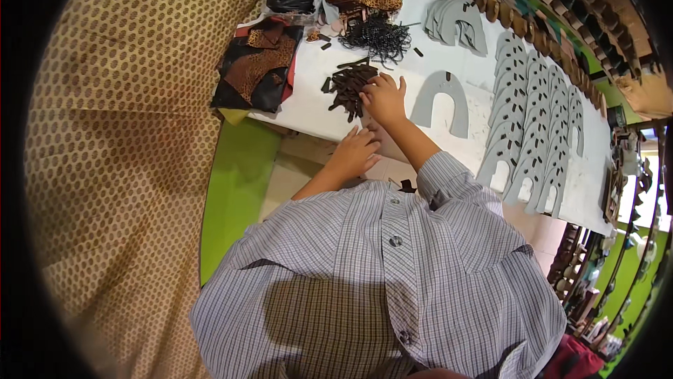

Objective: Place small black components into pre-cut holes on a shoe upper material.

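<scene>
We judge the picking step in hand: our right hand (384,96), fingers spread, rests on the pile of small dark strips (348,88) on the white bench (308,102), our left hand (354,153) loosely curled at its edge, so next we must isolate one strip.

A loose heap of small dark brown leather strips (347,86) lies on the white bench, pieces overlapping at all angles, just left of a flat grey horseshoe-shaped cut piece (442,104).
</scene>
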`<action>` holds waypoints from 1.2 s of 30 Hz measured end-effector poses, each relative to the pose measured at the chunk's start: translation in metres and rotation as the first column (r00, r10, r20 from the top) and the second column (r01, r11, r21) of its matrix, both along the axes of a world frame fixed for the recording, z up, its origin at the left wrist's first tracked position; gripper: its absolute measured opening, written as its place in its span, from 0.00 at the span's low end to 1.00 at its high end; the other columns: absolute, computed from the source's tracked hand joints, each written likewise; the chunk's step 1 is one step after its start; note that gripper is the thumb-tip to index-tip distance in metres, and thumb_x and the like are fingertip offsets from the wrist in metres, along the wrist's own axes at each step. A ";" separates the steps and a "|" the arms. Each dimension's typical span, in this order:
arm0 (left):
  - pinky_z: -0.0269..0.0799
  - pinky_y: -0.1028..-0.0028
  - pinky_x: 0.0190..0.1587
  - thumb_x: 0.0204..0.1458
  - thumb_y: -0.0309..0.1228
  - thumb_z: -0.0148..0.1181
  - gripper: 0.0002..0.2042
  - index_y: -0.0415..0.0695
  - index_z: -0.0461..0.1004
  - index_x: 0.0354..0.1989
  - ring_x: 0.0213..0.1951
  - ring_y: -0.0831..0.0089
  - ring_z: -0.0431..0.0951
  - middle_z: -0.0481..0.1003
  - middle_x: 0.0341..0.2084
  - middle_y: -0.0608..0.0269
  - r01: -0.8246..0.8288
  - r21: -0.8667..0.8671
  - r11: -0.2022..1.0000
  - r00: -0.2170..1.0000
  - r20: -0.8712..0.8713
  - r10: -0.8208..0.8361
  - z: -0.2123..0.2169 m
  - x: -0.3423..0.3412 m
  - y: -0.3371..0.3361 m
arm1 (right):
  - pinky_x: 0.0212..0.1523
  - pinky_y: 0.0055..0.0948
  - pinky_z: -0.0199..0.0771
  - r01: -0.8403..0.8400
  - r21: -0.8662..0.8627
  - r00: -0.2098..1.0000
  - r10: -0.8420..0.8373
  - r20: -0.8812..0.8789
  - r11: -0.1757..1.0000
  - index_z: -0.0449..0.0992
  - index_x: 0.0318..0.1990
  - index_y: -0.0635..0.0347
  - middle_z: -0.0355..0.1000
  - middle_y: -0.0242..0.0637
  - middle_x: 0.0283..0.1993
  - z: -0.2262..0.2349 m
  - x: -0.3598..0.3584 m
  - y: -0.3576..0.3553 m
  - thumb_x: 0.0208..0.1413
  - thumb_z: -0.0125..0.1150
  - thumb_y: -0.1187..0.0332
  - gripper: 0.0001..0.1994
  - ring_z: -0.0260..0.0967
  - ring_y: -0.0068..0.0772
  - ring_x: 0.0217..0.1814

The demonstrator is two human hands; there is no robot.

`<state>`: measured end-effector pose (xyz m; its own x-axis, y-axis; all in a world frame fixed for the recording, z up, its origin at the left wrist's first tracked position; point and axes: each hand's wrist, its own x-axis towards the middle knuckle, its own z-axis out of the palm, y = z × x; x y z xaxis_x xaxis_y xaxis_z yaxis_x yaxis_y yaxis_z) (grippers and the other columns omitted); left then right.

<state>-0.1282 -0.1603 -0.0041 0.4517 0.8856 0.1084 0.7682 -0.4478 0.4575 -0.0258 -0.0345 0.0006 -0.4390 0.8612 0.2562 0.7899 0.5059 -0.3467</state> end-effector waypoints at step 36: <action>0.63 0.63 0.47 0.42 0.36 0.61 0.08 0.47 0.78 0.27 0.44 0.62 0.70 0.74 0.40 0.65 -0.061 0.043 0.997 0.965 0.257 0.048 0.005 0.126 0.142 | 0.37 0.22 0.68 -0.083 -0.729 0.464 -0.621 -0.632 0.680 0.77 0.37 0.68 0.75 0.34 0.34 0.013 0.189 0.004 0.52 0.57 0.68 0.10 0.69 0.21 0.36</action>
